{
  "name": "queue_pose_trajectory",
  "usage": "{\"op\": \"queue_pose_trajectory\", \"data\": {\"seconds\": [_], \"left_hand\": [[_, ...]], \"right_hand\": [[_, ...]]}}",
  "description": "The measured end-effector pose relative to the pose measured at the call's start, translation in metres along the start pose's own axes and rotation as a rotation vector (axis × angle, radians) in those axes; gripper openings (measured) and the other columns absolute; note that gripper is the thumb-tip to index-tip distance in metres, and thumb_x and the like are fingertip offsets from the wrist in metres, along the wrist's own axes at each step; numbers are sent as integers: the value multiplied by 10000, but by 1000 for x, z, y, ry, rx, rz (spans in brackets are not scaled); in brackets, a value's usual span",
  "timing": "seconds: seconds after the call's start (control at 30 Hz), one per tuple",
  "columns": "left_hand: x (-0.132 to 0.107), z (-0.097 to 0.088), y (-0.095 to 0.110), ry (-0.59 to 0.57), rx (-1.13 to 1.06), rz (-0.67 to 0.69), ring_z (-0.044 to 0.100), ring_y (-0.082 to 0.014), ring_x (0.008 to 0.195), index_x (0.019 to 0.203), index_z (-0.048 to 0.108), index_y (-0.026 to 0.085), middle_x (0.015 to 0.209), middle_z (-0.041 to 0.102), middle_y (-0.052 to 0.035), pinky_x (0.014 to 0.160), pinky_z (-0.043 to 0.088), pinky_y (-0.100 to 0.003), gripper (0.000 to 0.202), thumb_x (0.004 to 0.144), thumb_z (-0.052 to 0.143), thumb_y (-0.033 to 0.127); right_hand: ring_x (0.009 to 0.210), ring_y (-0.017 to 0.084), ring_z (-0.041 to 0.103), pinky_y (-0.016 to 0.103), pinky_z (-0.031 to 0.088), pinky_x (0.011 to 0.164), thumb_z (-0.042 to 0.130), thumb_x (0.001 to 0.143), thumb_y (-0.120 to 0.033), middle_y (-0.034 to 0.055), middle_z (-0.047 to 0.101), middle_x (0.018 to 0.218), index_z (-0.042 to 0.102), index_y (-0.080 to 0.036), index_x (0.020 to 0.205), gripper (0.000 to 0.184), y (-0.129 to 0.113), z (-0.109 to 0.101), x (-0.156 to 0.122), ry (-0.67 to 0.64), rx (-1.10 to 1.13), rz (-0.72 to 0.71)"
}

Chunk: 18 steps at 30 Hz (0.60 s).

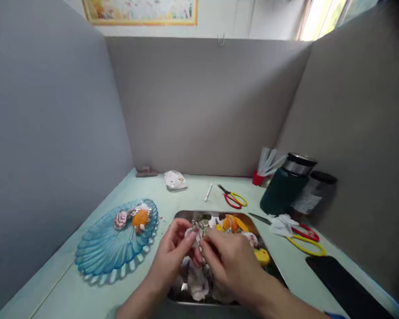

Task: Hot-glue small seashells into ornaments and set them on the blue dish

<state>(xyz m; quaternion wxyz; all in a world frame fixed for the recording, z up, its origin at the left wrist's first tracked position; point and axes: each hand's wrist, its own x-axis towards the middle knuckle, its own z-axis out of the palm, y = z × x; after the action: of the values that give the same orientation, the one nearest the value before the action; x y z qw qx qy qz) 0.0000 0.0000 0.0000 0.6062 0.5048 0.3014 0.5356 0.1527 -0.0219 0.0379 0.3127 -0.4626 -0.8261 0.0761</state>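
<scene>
My left hand [171, 258] and my right hand [232, 262] meet over a metal tray [275, 268] in front of me. Together their fingers pinch a small pale wrapped piece [192, 234], seemingly in clear or foil wrapping. The tray holds several small wrapped pieces in orange, yellow, white and pink [232, 223]. To the left lies a blue shell-shaped glass plate [106, 252] with an orange piece [140, 218] and a pink one [120, 219] on it.
Two pairs of red and yellow scissors [234, 199] [304, 239] lie behind and right of the tray. A dark green flask [284, 186], a dark jar [314, 192], a red cup [257, 178], a white packet [175, 180] and a black flat object [342, 283] stand between grey partition walls.
</scene>
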Motion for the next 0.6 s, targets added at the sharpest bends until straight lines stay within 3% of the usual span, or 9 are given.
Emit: {"op": "queue_pose_trajectory", "data": {"seconds": [0.17, 0.37, 0.6], "left_hand": [[-4, 0, 4, 34, -18, -6, 581, -108, 480, 895, 454, 206, 644, 583, 57, 461, 503, -237, 163, 854, 581, 298], [-4, 4, 7, 43, -11, -15, 577, -119, 463, 897, 434, 208, 594, 586, 57, 473, 502, -250, 199, 834, 600, 298], [-5, 8, 11, 57, 0, -17, 580, -126, 461, 918, 430, 213, 550, 571, 70, 472, 493, -242, 214, 832, 602, 308]], "right_hand": [[570, 122, 535, 237, 290, 555, 475, 912, -292, 3, 614, 661, 534, -187, 706, 238, 2, 4, 0, -29, 7, 39], [556, 113, 538, 224, 319, 559, 468, 903, -223, -8, 619, 632, 550, -187, 683, 237, 0, 1, 1, -53, 141, 74], [479, 85, 458, 183, 313, 457, 550, 820, -222, -35, 519, 529, 526, -166, 608, 220, 4, -10, 14, -174, 498, 350]]}}
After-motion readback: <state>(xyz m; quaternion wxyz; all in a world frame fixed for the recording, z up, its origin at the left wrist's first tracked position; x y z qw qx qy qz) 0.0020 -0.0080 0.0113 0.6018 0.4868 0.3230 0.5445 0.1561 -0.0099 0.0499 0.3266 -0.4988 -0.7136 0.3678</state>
